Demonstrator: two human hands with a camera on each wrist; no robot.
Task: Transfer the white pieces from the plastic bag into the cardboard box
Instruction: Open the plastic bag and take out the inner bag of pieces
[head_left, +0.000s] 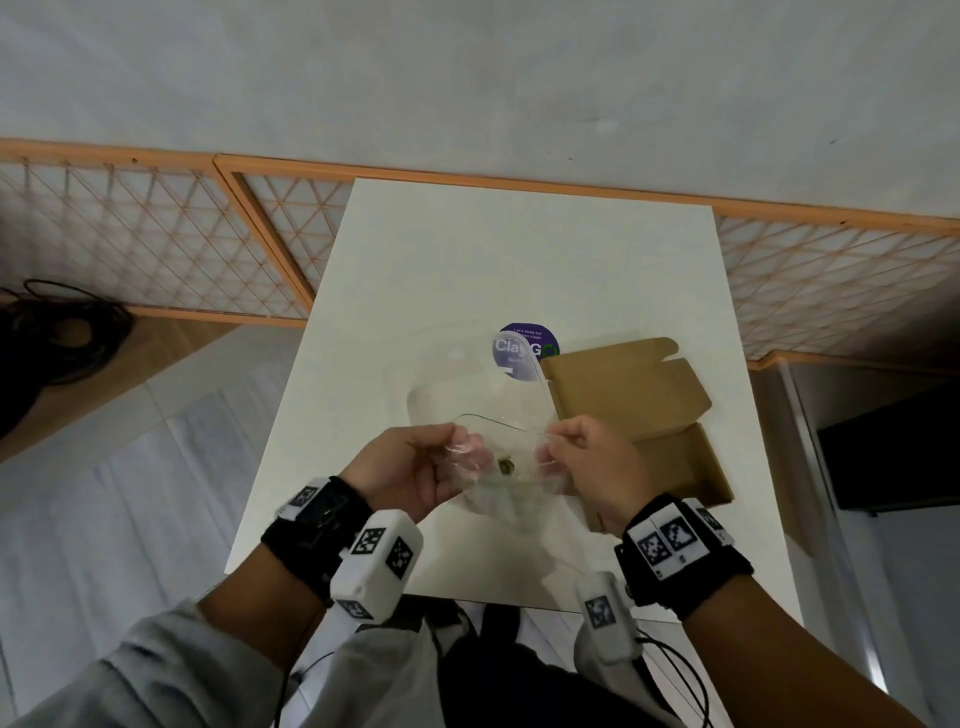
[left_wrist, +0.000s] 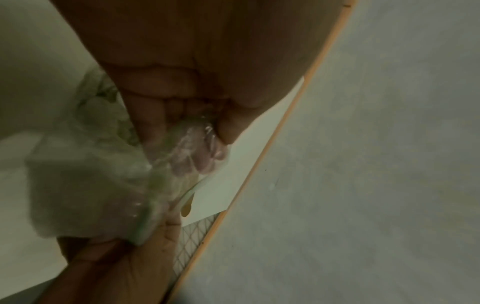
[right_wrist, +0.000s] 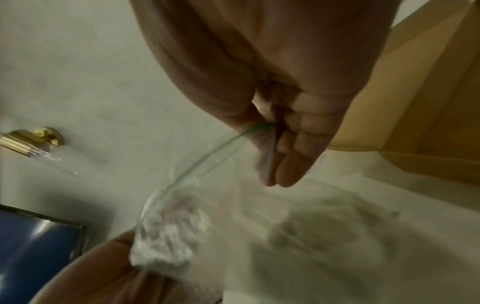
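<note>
Over the front middle of the white table (head_left: 467, 249) I hold a clear plastic bag (head_left: 496, 470). My left hand (head_left: 441, 457) pinches the left side of its mouth and my right hand (head_left: 563, 449) pinches the right side. In the left wrist view my thumb and fingers (left_wrist: 161, 119) clamp the film of the bag (left_wrist: 85, 185), with blurred pale pieces (left_wrist: 103, 102) inside. From the right wrist, my fingers (right_wrist: 288, 148) pinch the bag's rim (right_wrist: 207, 164), and the pale pieces (right_wrist: 324, 226) show as a blur. The brown cardboard box (head_left: 634, 395) lies open just right of my right hand.
A round purple sticker (head_left: 527, 345) on the table shows partly through the film. Behind the table runs an orange lattice screen (head_left: 156, 234). Black cables (head_left: 57, 332) lie on the floor at left; a dark object (head_left: 893, 457) stands at right.
</note>
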